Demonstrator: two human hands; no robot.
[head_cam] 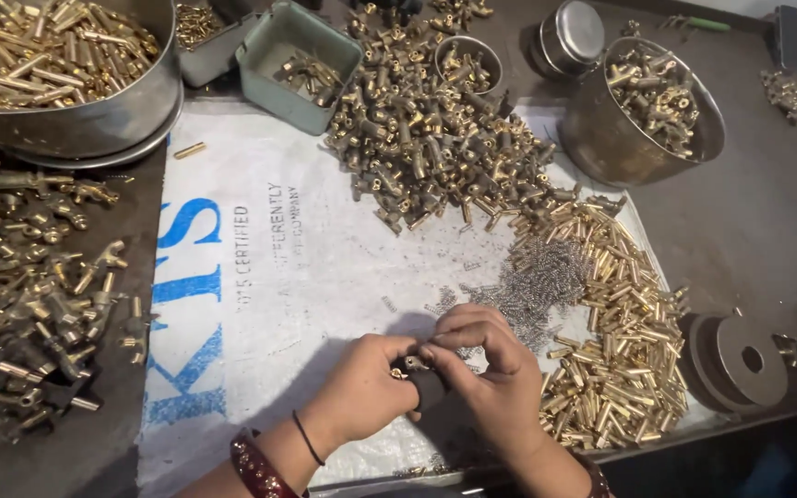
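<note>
My left hand (362,387) and my right hand (491,369) meet over a white printed sack cloth (306,277) near the table's front edge. Together they pinch a small dark brass fitting (410,365) between their fingertips; most of it is hidden by the fingers. Just beyond my right hand lies a scatter of small steel springs (532,281). A heap of short brass tubes (615,341) lies to the right of that hand. A larger pile of brass valve fittings (435,138) sits farther back.
A big steel bowl of brass rods (57,65) stands back left, with larger tap bodies (29,295) heaped on the left. A green tray (297,60), a small cup (468,60), a steel pot of fittings (648,111) and round metal discs (740,360) surround the cloth.
</note>
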